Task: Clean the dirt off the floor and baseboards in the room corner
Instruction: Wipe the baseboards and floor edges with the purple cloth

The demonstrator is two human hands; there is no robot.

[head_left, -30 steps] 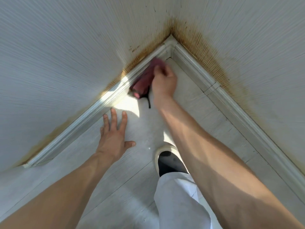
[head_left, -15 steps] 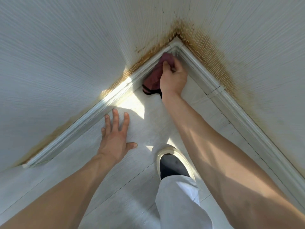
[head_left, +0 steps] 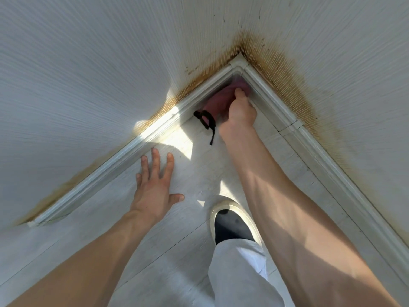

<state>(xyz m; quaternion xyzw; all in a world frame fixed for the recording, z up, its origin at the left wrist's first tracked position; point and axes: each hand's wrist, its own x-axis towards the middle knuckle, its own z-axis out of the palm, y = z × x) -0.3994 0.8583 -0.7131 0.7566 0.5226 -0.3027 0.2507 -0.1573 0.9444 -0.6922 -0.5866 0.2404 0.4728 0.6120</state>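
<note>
While your right hand (head_left: 240,111) grips the cloth (head_left: 218,100), fingers curled round it, the cloth sits pushed into the corner at the upper right of the frame, where the two baseboards meet. It is dark pink and blurred at its far end, so you cannot tell how much of it touches each board. A black strap (head_left: 209,122) hangs off its near end and trails onto the floor (head_left: 199,173) just left of your wrist.

Your left hand (head_left: 155,185) lies flat on the floor at centre left, fingers straight and spread, thumb out to the right, fingertips near the left baseboard (head_left: 124,156) but not touching it. The right baseboard (head_left: 309,142) runs down toward the lower right edge, with a joint piece partway along.

Brown staining (head_left: 285,69) fans up both walls from the corner and thins out along the top of each board. A sunlit patch falls on the floor and left board between your hands. Your shoe (head_left: 232,222) and pale trouser leg (head_left: 241,273) stand at lower centre, between your forearms.
</note>
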